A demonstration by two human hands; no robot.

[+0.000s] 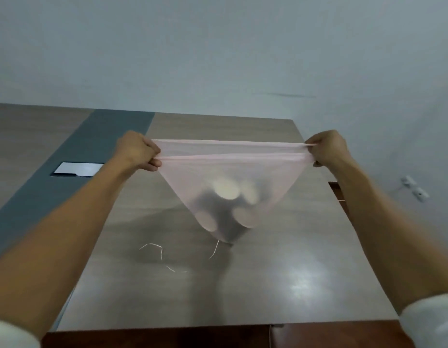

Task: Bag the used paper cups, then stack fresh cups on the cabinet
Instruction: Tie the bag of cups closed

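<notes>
Left hand (139,153), fingers curled tight on one end of thin translucent pink bag (228,177), stretched taut w/ rim flat. Round paper cups (226,190) (blurred) sag in its pointed bottom above glossy wood-grain surface (280,272). Right hand (326,149) pinches other end.

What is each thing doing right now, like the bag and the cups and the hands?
Pink plastic bag: stretched taut, hanging over table.
Paper cups: inside bag, jumbled.
Left hand: grips bag's left corner.
Right hand: grips bag's right corner.
Thin string: lying loose on table.
</notes>
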